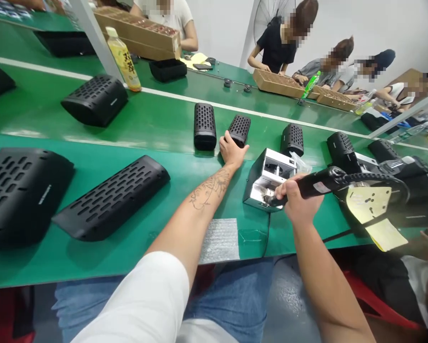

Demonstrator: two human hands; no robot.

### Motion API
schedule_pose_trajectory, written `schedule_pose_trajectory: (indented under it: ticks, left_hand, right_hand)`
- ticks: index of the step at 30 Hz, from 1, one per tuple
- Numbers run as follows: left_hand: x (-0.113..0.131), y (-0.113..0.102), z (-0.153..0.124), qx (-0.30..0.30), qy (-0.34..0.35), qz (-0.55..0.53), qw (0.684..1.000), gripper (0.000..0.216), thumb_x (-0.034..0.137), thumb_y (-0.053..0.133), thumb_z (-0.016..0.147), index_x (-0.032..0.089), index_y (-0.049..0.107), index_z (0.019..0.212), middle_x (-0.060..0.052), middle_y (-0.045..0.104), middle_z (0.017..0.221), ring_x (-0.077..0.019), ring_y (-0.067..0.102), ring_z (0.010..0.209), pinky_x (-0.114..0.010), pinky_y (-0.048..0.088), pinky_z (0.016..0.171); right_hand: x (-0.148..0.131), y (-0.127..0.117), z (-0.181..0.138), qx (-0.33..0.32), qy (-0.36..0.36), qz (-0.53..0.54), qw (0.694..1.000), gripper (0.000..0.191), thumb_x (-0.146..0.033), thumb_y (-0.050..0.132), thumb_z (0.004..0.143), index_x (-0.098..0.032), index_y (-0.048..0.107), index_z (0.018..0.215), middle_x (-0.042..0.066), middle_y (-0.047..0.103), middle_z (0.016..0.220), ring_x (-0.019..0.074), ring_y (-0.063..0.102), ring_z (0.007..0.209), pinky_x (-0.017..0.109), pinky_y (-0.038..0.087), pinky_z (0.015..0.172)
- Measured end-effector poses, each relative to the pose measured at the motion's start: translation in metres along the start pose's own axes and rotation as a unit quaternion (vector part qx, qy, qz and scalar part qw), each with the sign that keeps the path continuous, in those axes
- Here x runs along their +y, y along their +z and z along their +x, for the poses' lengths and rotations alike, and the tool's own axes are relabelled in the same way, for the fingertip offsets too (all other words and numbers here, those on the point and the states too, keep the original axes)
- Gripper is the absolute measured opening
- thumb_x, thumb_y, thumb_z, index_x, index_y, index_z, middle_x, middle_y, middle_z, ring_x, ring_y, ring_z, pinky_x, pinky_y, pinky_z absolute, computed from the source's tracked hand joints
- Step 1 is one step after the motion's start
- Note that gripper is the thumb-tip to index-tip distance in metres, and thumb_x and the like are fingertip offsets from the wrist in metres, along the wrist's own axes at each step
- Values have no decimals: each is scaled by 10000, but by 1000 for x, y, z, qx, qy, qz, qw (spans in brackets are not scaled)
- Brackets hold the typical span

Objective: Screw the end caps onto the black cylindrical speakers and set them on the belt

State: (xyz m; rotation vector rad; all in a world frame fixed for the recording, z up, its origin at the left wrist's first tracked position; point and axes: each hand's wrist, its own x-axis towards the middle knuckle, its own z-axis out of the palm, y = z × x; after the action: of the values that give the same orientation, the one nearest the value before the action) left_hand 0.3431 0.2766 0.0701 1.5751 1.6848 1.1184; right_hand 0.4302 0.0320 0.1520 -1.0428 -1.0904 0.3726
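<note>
My left hand reaches forward and grips the near end of a black perforated speaker housing, fingers on its left and thumb on its right. A similar housing stands just left of it. My right hand is closed around a black electric screwdriver, held nearly level with its cable running off to the right. The screwdriver's front end is at the lower front of a white and black screw feeder; my fingers partly hide the tip.
Two larger black housings lie at left, and another sits behind them. A yellow drink bottle stands by a white post. More housings and yellow papers are at right. Several people work across the green table beside cardboard boxes.
</note>
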Motion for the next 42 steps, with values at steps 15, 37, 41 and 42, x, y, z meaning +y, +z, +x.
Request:
schedule_pose_trajectory:
  ticks: [15, 37, 41, 42]
  left_hand:
    - [-22, -95, 55, 100, -166, -61, 979, 1107, 292, 1052, 945, 192, 473, 1883, -342, 586, 1829, -496, 676, 1719, -648, 542, 1457]
    - [-179, -348, -193, -331, 221, -23, 917, 1026, 428, 1016, 804, 289, 642, 1750, -132, 739, 1682, -419, 780, 1579, -593, 647, 1420]
    - [-186, -346, -194, -335, 241, -36, 910, 1034, 409, 1021, 822, 308, 609, 1765, -137, 697, 1710, -420, 758, 1608, -592, 651, 1418]
    - [-187, -346, -194, -335, 243, -38, 910, 1034, 405, 1021, 826, 310, 605, 1768, -137, 693, 1714, -420, 753, 1614, -590, 648, 1422]
  right_hand:
    - [-57, 3, -22, -59, 18, 156, 986, 358, -567, 1055, 1033, -291, 828, 1058, -82, 700, 664, 161, 657, 482, 337, 658, 558]
    - [-98, 27, -96, -129, -48, 159, 978, 284, -479, 1002, 1087, -309, 775, 1100, -118, 677, 639, 133, 605, 429, 297, 633, 519]
    - [-85, 38, -94, -105, -33, 118, 987, 413, -583, 1035, 1038, -323, 714, 1044, -130, 656, 610, 146, 585, 402, 318, 607, 488]
    - [-83, 39, -93, -101, -28, 108, 989, 442, -611, 1041, 1025, -325, 704, 1036, -133, 649, 604, 150, 583, 398, 325, 608, 483]
